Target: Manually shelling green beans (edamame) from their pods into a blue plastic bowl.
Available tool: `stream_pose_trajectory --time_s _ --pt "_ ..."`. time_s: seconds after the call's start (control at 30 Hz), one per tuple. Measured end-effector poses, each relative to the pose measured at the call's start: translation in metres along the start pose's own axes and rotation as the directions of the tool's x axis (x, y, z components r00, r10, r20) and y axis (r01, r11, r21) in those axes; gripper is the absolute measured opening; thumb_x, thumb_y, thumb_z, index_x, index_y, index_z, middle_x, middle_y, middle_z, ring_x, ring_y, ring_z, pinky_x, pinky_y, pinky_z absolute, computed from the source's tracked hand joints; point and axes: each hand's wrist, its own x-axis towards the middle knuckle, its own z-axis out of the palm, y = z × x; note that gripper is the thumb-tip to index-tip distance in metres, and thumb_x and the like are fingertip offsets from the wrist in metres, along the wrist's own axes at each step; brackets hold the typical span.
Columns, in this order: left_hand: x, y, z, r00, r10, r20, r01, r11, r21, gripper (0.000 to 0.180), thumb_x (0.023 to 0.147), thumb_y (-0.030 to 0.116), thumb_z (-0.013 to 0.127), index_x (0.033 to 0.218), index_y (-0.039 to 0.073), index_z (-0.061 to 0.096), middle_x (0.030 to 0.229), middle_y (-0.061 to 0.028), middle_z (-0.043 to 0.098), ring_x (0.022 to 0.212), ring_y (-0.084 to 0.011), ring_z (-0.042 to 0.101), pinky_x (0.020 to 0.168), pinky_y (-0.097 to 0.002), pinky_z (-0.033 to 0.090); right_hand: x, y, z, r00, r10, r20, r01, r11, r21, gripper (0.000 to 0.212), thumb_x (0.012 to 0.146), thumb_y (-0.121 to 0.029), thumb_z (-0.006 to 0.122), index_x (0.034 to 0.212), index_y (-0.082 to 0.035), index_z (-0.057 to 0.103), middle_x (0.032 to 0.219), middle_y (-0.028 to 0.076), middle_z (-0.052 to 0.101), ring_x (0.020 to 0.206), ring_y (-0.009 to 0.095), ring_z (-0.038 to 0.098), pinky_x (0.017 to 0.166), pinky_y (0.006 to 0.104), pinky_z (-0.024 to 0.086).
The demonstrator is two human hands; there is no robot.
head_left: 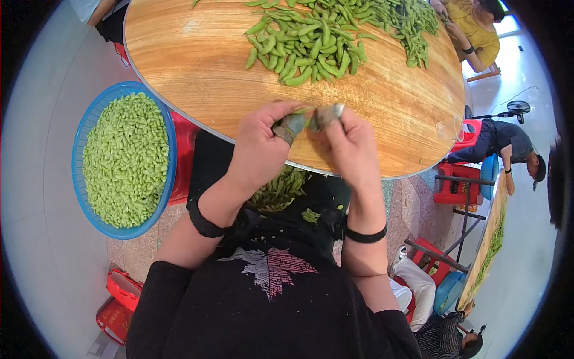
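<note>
My left hand (257, 146) and my right hand (357, 146) meet over the near edge of the round wooden table (197, 72). Both have closed fingers and wear grey-green coverings on the thumb or finger ends. A green soybean pod (306, 110) shows in part between them, pinched by the left fingertips; the right fingertips are slightly blurred beside it. Beyond my hands lies a pile of unopened soybean pods (311, 48). Left of me, a blue basket (78, 170) is full of shelled green soybeans (127, 158).
Emptied pods (280, 190) lie below the table edge at my lap. A red stool (183, 152) stands under the basket. A clear cup (449, 128) rests at the table's right edge. A person in yellow (475, 33) sits across; others work at another table (478, 269).
</note>
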Motion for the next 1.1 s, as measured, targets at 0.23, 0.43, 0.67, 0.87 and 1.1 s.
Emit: stream_pose_trajectory --time_s 0.23,0.43,0.67,0.87,1.1 --pt "-0.003 0.012 -0.003 0.993 -0.097 0.066 0.093 0.993 0.067 0.033 0.085 -0.003 0.050 0.116 0.002 0.058 0.090 -0.0009 0.061 0.086 -0.0076 0.053 0.081 -0.0214 0.040 0.052 -0.011 0.003 0.891 -0.404 -0.209 -0.001 0.457 -0.890 0.019 0.082 -0.018 0.057 0.079 0.000 0.055 0.068 0.023 0.060 0.068 0.040 0.060 0.060 0.0475 0.048" --pt "-0.008 0.012 -0.001 0.982 -0.118 0.146 0.101 0.988 0.116 0.037 0.083 -0.003 0.053 0.119 0.000 0.050 0.082 -0.0012 0.059 0.079 -0.0097 0.055 0.073 -0.0226 0.043 0.029 0.003 -0.008 0.910 -0.382 -0.164 0.057 0.505 -0.861 0.019 0.084 -0.018 0.055 0.079 0.001 0.054 0.068 0.017 0.062 0.061 0.032 0.061 0.056 0.0406 0.047" --pt "-0.008 0.020 0.000 0.961 -0.084 0.264 0.071 0.996 0.056 0.034 0.082 0.002 0.058 0.113 0.003 0.043 0.078 -0.0043 0.062 0.068 -0.0106 0.058 0.058 -0.0231 0.043 -0.020 0.001 -0.001 0.999 0.034 -0.003 -0.033 0.978 0.208 0.011 0.086 -0.011 0.059 0.085 -0.001 0.055 0.065 0.001 0.054 0.060 0.003 0.046 0.051 0.0198 0.037" --pt "-0.005 0.025 -0.013 0.841 -0.236 0.487 0.491 0.713 -0.501 0.031 0.086 0.004 0.053 0.115 0.006 0.043 0.081 -0.0015 0.060 0.062 -0.0036 0.049 0.053 -0.0173 0.036 -0.023 -0.002 0.002 0.992 -0.051 0.116 -0.057 0.637 0.768 0.005 0.088 -0.008 0.055 0.085 -0.004 0.056 0.063 -0.004 0.050 0.048 0.002 0.039 0.044 0.0171 0.029" --pt "0.003 0.021 -0.033 0.977 -0.178 0.116 0.193 0.971 -0.143 0.030 0.085 0.008 0.059 0.114 0.004 0.054 0.085 0.0009 0.060 0.068 -0.0024 0.046 0.059 -0.0166 0.036 0.009 -0.015 -0.012 0.957 -0.290 0.005 0.241 0.788 -0.566 0.020 0.080 -0.017 0.061 0.089 0.001 0.057 0.066 0.011 0.059 0.061 0.025 0.059 0.055 0.0350 0.045"
